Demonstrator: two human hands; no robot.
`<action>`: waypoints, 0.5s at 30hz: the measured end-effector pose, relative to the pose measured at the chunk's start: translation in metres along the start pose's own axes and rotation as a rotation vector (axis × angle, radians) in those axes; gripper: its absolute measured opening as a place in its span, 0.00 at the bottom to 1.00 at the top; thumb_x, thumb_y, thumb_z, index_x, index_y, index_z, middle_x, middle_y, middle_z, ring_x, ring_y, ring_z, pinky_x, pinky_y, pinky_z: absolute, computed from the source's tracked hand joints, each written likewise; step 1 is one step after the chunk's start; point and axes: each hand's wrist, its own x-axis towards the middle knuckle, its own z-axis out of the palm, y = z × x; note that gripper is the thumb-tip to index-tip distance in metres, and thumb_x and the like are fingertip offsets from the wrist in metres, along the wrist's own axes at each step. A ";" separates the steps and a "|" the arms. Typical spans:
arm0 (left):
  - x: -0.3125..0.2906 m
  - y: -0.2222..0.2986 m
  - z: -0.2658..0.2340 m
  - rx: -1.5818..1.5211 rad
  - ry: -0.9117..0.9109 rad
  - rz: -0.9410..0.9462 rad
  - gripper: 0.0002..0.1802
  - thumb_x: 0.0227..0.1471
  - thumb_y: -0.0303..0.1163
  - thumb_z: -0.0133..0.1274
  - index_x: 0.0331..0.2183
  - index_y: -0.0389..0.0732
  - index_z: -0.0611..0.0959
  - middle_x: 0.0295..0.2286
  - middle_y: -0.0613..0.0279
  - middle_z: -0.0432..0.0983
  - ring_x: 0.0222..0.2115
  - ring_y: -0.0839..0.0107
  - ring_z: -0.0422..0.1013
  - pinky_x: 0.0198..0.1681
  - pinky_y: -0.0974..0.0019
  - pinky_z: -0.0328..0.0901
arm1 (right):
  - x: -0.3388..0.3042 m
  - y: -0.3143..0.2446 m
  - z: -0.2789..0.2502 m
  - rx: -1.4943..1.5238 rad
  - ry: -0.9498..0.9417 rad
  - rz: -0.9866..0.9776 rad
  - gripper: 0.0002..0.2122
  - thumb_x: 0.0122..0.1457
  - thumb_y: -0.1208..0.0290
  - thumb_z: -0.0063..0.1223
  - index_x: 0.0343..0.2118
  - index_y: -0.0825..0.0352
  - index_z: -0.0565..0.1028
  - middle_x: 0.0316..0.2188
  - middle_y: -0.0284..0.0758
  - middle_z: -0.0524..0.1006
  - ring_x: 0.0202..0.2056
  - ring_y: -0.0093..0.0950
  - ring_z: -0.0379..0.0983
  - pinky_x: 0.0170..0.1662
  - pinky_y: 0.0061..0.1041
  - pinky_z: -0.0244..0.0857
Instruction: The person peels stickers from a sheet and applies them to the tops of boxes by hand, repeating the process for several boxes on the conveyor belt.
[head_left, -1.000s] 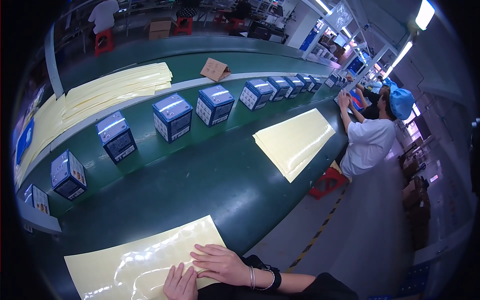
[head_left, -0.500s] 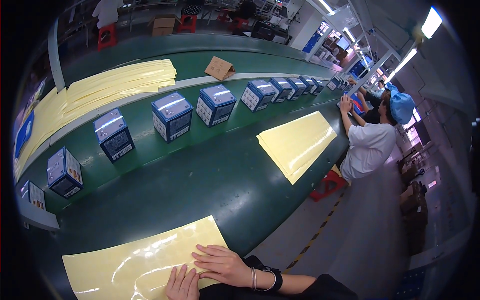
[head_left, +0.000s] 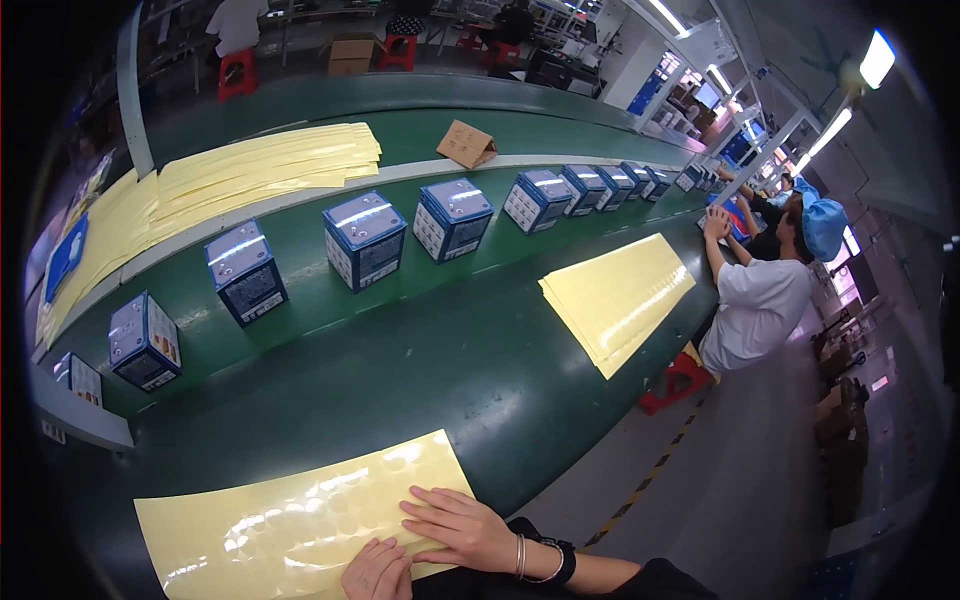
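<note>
Yellow sheet (head_left: 285, 510): located at the lower edge of the view, laid flat on the dark green work surface (head_left: 390, 370), with faint round outlines visible on its glossy face. The right hand (head_left: 455, 530) is rested on the sheet's right part, palm down, fingers extended and slightly spread; nothing is seen to be gripped by it. The left hand (head_left: 378, 572) is placed just beside it, with fingers bent and bunched at the sheet's near side; whether an edge is pinched cannot be told.

Relative to half a second earlier, the left fingers appear drawn closer together, while the right hand is kept in place on the sheet. The whole scene is displaced toward the right of the view, which is attributed to a head turn. The work in hand is therefore judged to be held at the same spot, with only a small finger adjustment made.

Farther out, a stack of yellow sheets (head_left: 620, 305) is set on the same surface. Blue boxes (head_left: 365, 242) are lined up on the green strip beyond, and a co-worker (head_left: 765, 300) is seated at the right.
</note>
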 end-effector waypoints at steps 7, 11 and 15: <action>0.019 0.010 0.002 -0.023 0.071 0.057 0.10 0.39 0.15 0.58 0.30 0.34 0.80 0.28 0.54 0.76 0.30 0.56 0.74 0.34 0.59 0.70 | 0.002 0.006 -0.006 -0.046 -0.042 -0.009 0.22 0.50 0.59 0.57 0.45 0.66 0.73 0.52 0.36 0.69 0.56 0.34 0.62 0.56 0.32 0.58; 0.019 0.012 -0.005 -0.038 0.079 -0.020 0.11 0.39 0.15 0.58 0.30 0.34 0.78 0.28 0.53 0.76 0.29 0.56 0.74 0.32 0.61 0.68 | 0.009 0.011 -0.008 0.005 -0.131 -0.033 0.23 0.52 0.58 0.56 0.48 0.67 0.71 0.54 0.37 0.67 0.58 0.36 0.59 0.57 0.33 0.56; 0.043 0.026 -0.043 -0.161 0.096 -0.363 0.07 0.38 0.17 0.58 0.26 0.35 0.79 0.26 0.56 0.77 0.31 0.59 0.76 0.37 0.63 0.70 | 0.013 0.005 -0.044 -0.163 -0.361 -0.046 0.30 0.55 0.54 0.53 0.56 0.66 0.62 0.57 0.43 0.62 0.60 0.38 0.56 0.59 0.38 0.53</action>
